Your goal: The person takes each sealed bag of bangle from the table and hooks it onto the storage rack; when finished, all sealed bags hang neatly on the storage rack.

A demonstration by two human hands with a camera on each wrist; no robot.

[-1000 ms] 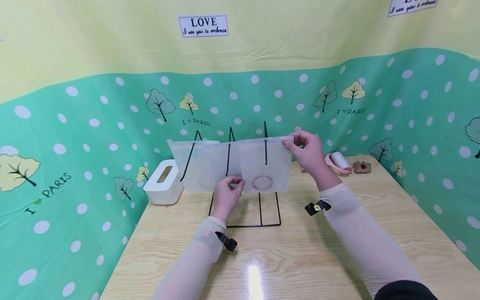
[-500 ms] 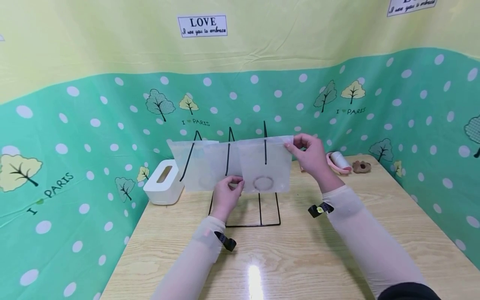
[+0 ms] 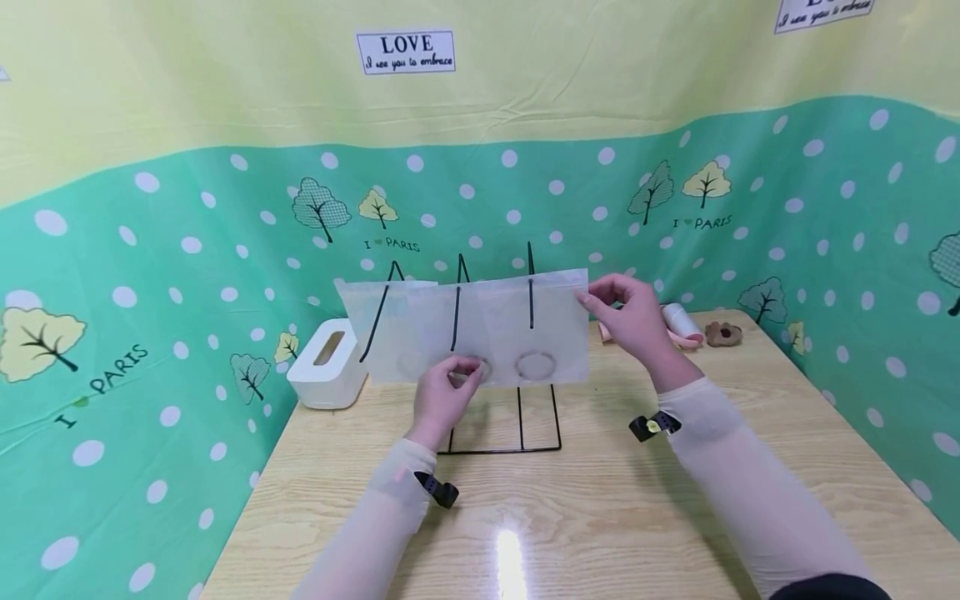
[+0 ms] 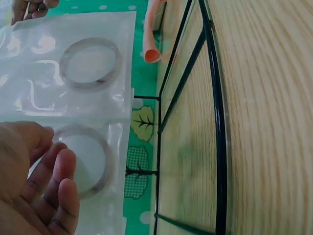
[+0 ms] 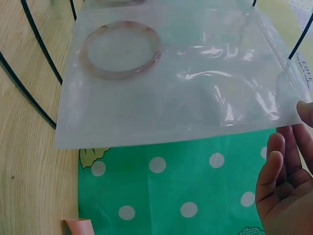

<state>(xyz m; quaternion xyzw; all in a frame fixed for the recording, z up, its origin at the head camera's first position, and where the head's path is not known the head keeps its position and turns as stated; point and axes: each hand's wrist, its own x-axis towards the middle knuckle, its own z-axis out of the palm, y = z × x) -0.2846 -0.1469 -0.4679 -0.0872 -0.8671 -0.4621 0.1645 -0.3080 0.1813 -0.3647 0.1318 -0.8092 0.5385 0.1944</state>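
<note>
A row of overlapping translucent plastic bags hangs on a black wire rack (image 3: 498, 452), and pale brownish bangles show through the plastic. The right-most bag (image 3: 555, 321) holds a bangle (image 5: 120, 51) near its lower edge. My right hand (image 3: 630, 321) pinches this bag by its upper right edge, thumb in front. Beside the middle bag (image 3: 442, 321), my left hand (image 3: 442, 396) has its thumb and index tips close together and the other fingers loosely curled. In the left wrist view its fingertips overlap the rim of a second bangle (image 4: 105, 152), with nothing showing between them.
A white tissue box (image 3: 326, 375) stands left of the rack on the wooden table (image 3: 570, 517). To the right lie a white roll (image 3: 678, 319), a pink curved item (image 3: 686, 342) and a small brown object (image 3: 723, 334). A green dotted curtain (image 3: 487, 183) surrounds the table.
My left hand has let go of the right-most bag's left edge and shifted slightly left. The right hand has moved a little right and down, and that bag has shifted right.
</note>
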